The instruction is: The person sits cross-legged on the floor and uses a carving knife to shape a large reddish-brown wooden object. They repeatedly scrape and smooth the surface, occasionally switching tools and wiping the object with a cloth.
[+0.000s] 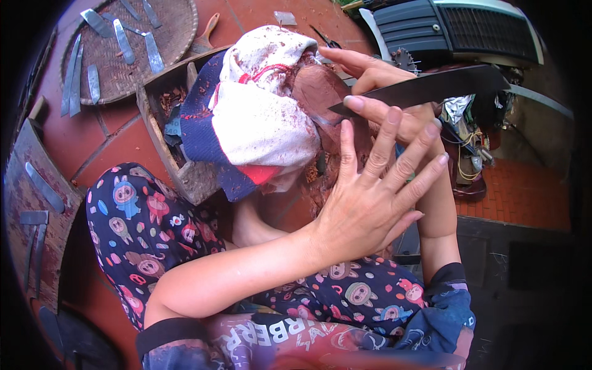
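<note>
Five digits of the left hand (364, 203) are fanned wide, its back to the camera and nothing visible in its grasp, with the fingertips raised close to a dark blade (444, 86). The right hand (385, 77), partly hidden behind that blade, appears to be grasping it, the thumb laid against the flat near the pointed end and the index finger stretched toward a reddish-brown piece of wood (320, 89). This wood lies just beyond the blade's point, nestled against a dusty, bunched white cloth (265, 135); whether the point touches it cannot be told. Dark blue cloth (203, 123) shows along the left side of the white one, over a wooden box (151, 117) that contains shavings (172, 102). Farther up on the left, a round woven tray (176, 43) carries several loose metal blades (123, 42), and a brush (211, 26) lies at its right edge. Near the left border, a worn board (61, 228) bears a flat pale blade (44, 187) and a dark metal tool (34, 217). The person sits with legs folded in patterned trousers (132, 234), one bare foot (253, 225) on the red tile floor (117, 145), while a grey appliance (475, 31) stands at the upper right above tangled cables (472, 154).
</note>
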Available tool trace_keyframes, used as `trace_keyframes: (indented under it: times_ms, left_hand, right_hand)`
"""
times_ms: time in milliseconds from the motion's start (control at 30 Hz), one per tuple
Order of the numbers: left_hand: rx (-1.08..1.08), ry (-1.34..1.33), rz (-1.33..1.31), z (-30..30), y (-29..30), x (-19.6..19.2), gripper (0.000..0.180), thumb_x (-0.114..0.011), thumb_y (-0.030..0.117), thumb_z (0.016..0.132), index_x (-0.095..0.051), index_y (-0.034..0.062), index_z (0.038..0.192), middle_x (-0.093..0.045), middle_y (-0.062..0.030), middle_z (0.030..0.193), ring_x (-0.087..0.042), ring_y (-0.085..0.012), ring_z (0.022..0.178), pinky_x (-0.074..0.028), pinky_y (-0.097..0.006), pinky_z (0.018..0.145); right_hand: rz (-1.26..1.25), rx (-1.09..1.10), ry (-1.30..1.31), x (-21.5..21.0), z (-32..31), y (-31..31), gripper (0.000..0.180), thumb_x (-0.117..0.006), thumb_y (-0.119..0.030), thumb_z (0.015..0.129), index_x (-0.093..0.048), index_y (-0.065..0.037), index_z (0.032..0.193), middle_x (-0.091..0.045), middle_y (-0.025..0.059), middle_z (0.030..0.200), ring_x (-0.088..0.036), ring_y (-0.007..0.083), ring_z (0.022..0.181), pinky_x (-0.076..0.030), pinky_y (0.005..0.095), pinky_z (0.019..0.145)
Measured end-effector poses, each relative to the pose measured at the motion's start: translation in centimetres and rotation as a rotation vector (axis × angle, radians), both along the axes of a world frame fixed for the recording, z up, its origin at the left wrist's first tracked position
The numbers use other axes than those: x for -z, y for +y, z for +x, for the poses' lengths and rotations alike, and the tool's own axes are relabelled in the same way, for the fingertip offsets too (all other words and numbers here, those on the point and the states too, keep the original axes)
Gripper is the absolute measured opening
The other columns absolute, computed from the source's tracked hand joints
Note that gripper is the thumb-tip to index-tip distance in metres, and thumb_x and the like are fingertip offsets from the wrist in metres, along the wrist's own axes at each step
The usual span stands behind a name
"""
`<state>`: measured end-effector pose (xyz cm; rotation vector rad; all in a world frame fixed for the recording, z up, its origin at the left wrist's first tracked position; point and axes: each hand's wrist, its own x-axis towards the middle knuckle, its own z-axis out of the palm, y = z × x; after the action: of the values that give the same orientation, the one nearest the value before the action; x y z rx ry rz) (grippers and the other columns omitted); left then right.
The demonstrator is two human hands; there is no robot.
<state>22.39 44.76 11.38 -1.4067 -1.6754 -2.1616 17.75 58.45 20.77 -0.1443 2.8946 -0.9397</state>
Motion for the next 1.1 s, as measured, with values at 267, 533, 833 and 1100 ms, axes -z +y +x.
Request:
trace_keyframes:
  times_ms: [267, 533, 833, 1100]
  left_hand:
    - [0.061, -0.166, 0.142, -2.4, 2.1, 1.0, 0.084, -0.075, 0.022, 0.081, -0.035, 0.0105, 0.153, -0.015, -0.0221, 0.164, -0.001, -0.0543, 0.148, -0.007, -0.066, 0.116]
    - [0.084, -0.225, 0.219, -1.9, 2.1, 2.2, 0.088, -0.074, 0.016, 0.080, -0.027, 0.0012, 0.153, -0.013, -0.0295, 0.161, -0.010, -0.0529, 0.148, -0.011, -0.060, 0.119]
    - [0.008, -0.141, 0.182, -1.5, 2.6, 2.5, 0.095, -0.075, 0.025, 0.080, -0.022, -0.0035, 0.154, -0.008, -0.0400, 0.157, -0.007, -0.0592, 0.145, -0.014, -0.061, 0.118]
    - [-0.015, -0.086, 0.148, -1.8, 2.4, 2.8, 0.090, -0.074, 0.028, 0.081, -0.028, 0.0029, 0.155, -0.008, -0.0334, 0.161, -0.004, -0.0540, 0.148, -0.012, -0.066, 0.116]
  right_hand:
    - [0.016, 0.053, -0.112, 1.6, -0.5, 2.0, 0.021, -0.076, -0.016, 0.083, -0.067, 0.002, 0.082, -0.066, 0.0169, 0.128, -0.068, 0.0201, 0.096, -0.055, 0.0346, 0.081]
    - [0.034, -0.023, -0.127, 1.6, -0.6, 2.2, 0.016, -0.076, -0.012, 0.084, -0.068, 0.001, 0.084, -0.067, 0.0191, 0.126, -0.067, 0.0221, 0.108, -0.054, 0.0362, 0.088]
    - [0.178, -0.222, -0.151, 0.8, -1.5, 2.4, 0.014, -0.070, -0.008, 0.085, -0.066, 0.006, 0.084, -0.068, 0.0206, 0.123, -0.064, 0.0228, 0.114, -0.053, 0.0379, 0.097]
    - [0.227, -0.201, -0.108, 1.1, -1.8, 1.9, 0.022, -0.076, -0.009, 0.084, -0.071, 0.001, 0.103, -0.072, 0.0144, 0.114, -0.067, 0.0193, 0.106, -0.055, 0.0344, 0.092]
